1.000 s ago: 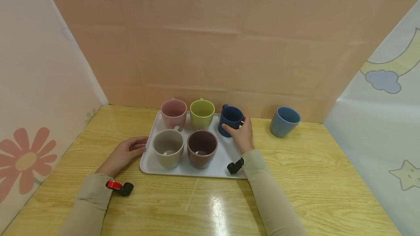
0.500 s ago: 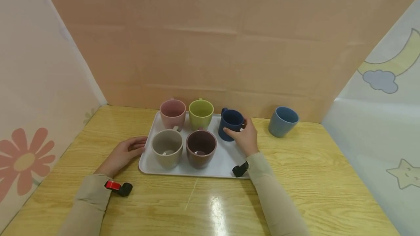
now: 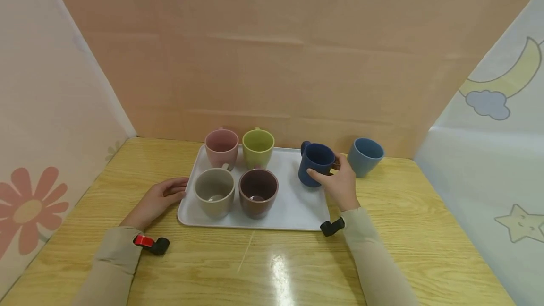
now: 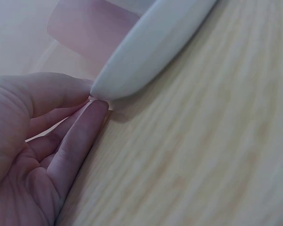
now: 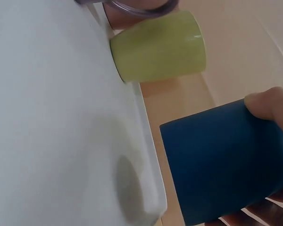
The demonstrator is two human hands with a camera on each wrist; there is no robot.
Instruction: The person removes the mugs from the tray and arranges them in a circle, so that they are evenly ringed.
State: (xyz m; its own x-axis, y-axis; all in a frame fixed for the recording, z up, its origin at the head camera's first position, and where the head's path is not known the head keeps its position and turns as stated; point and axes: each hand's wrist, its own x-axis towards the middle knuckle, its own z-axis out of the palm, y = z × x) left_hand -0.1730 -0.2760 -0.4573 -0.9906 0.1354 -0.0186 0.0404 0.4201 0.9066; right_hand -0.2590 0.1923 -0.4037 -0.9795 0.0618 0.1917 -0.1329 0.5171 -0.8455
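My right hand point(image 3: 342, 187) holds a dark blue mug point(image 3: 306, 169) by its sides, thumb toward me and fingers around the far side. In the right wrist view the mug point(image 5: 217, 162) is lifted above the tray's edge, its shadow falling on the white surface. My left hand point(image 3: 158, 200) is at the left edge of the white tray point(image 3: 297, 209); in the left wrist view, thumb and finger pinch the tray's rim point(image 4: 125, 77). On the tray stand a pink mug point(image 3: 221, 154), a green mug point(image 3: 257, 157), a beige mug point(image 3: 215, 206) and a brown mug point(image 3: 257, 207).
A light blue cup point(image 3: 362, 162) stands on the wooden table point(image 3: 408, 230) to the right of the tray, just behind my right hand. A tan backdrop point(image 3: 272, 70) rises behind the table, with patterned panels on both sides.
My right hand has carried the dark blue mug up off the tray and rightward, toward the light blue cup. My left hand stays at the tray's edge.
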